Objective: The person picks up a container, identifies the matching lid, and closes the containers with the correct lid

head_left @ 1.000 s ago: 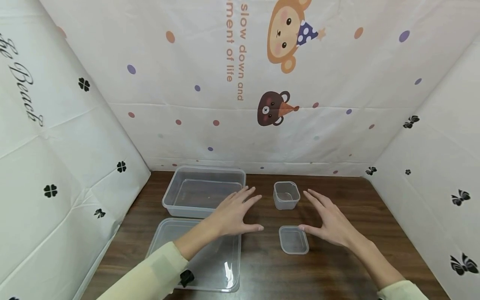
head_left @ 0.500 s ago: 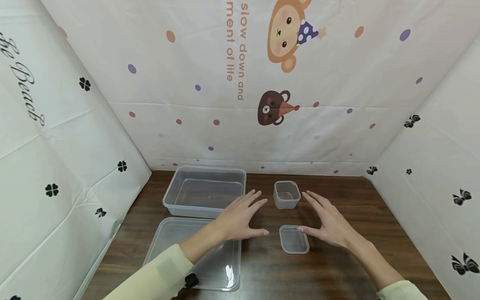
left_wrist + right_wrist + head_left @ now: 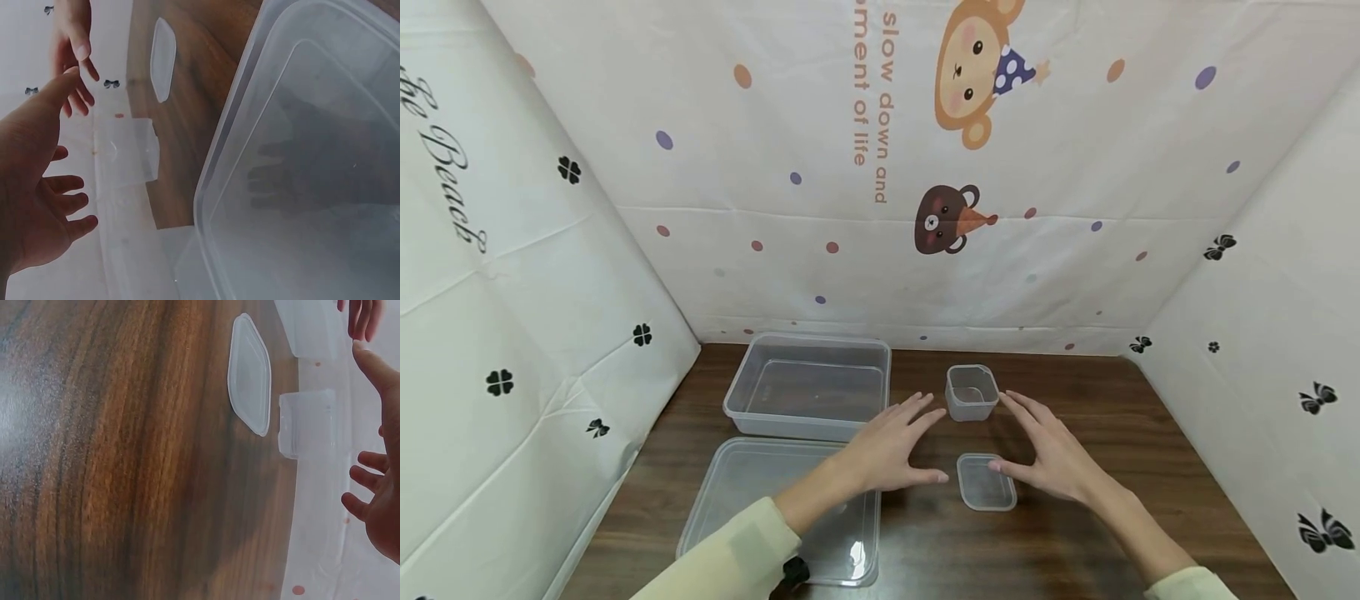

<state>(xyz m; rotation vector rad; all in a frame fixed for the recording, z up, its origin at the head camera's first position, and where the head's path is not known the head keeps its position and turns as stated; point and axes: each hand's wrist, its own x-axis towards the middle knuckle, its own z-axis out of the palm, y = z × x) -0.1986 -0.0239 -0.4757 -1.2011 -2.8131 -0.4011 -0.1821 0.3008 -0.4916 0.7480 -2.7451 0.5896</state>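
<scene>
Left hand (image 3: 887, 446): grip wide, fingers spread and nearly straight, holding nothing, hovering over the tabletop (image 3: 1075, 533). Right hand (image 3: 1048, 450): same, grip wide and empty, thumb tip over the near right edge of the small lid (image 3: 986, 482); whether it touches, cannot tell. The two hands face each other, palms inward, well apart.

Count, clear plastic: two containers, two lids.
- Small container (image 3: 972, 392): upright, open, beyond the hands and between their fingertips, not touched.
- Small lid: flat on the tabletop, in the gap between the two thumbs, just nearer than the small container.
- Large container (image 3: 808, 385): open, at the back left, beside the left hand's fingers.
- Large lid (image 3: 752, 492): flat, front left, partly under the left forearm and pale sleeve (image 3: 730, 554); the hand's shadow falls on it in the left wrist view.

Around: white sheets printed with dots, cartoon animals and lettering on three sides. Nothing lies between either hand and the small pieces.
</scene>
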